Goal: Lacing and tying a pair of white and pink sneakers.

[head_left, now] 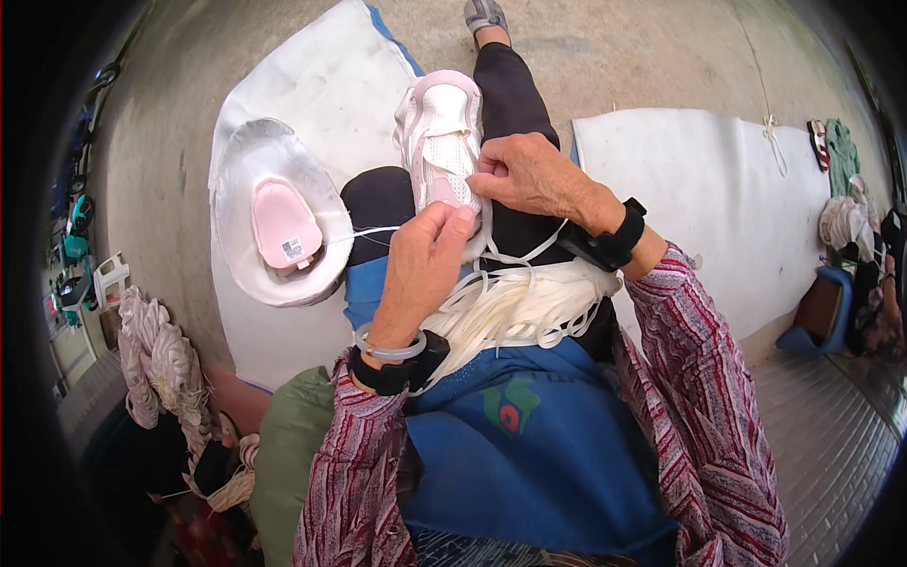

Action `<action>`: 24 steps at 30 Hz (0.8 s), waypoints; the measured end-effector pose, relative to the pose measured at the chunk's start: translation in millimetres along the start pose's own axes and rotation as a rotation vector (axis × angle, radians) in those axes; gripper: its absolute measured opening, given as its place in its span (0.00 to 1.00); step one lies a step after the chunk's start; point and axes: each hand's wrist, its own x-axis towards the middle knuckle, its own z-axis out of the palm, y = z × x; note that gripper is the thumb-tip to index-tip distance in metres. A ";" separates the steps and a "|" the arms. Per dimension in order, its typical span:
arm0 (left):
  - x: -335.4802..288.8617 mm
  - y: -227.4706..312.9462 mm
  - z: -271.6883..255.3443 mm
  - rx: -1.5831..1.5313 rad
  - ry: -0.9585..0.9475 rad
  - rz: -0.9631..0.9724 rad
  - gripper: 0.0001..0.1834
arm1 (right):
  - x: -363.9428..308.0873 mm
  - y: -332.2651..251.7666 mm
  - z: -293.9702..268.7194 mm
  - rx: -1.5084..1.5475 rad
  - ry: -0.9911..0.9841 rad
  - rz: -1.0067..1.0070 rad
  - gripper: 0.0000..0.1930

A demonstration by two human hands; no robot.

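Observation:
A white-and-pink shoe [444, 123], its mesh front facing up, rests between my dark-clad knees. At its near end my left hand [422, 265] is closed, with thumb and forefinger pressed together. My right hand [529, 175] is closed in a pinch against the shoe's right side. Whatever either pinch holds is too small or hidden to make out. Below the hands, a bundle of flat white shoelaces [520, 307] lies across my lap. A loose lace loops up from it beside the shoe. Another thin white strand runs left from near my left hand.
Left of my knee stands a white bowl-shaped piece [241, 250] holding a pink rounded pad [282, 222]. White sheets [694, 198] cover the floor on both sides. A blue cloth [529, 444] covers my lap. More white shoes [156, 354] hang at far left; a blue chair [820, 312] stands far right.

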 end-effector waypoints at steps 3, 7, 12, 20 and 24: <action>-11.4 1.3 -12.1 -0.297 -0.005 -0.118 0.19 | -0.8 1.7 5.8 -0.015 -0.002 -0.021 0.15; -29.0 5.1 -24.5 -0.572 -0.073 -0.353 0.17 | -2.2 0.2 4.2 0.011 0.002 -0.027 0.15; -44.0 -2.1 -23.3 -0.596 -0.015 -0.427 0.16 | -5.7 -20.7 0.1 -0.046 -0.064 0.047 0.16; -57.8 -6.3 -38.6 -0.522 -0.150 -0.312 0.17 | -10.3 -8.0 10.9 0.127 -0.025 0.075 0.19; -60.6 -8.9 -41.3 -0.616 -0.095 -0.403 0.17 | -10.6 -21.0 4.8 0.451 -0.150 0.164 0.16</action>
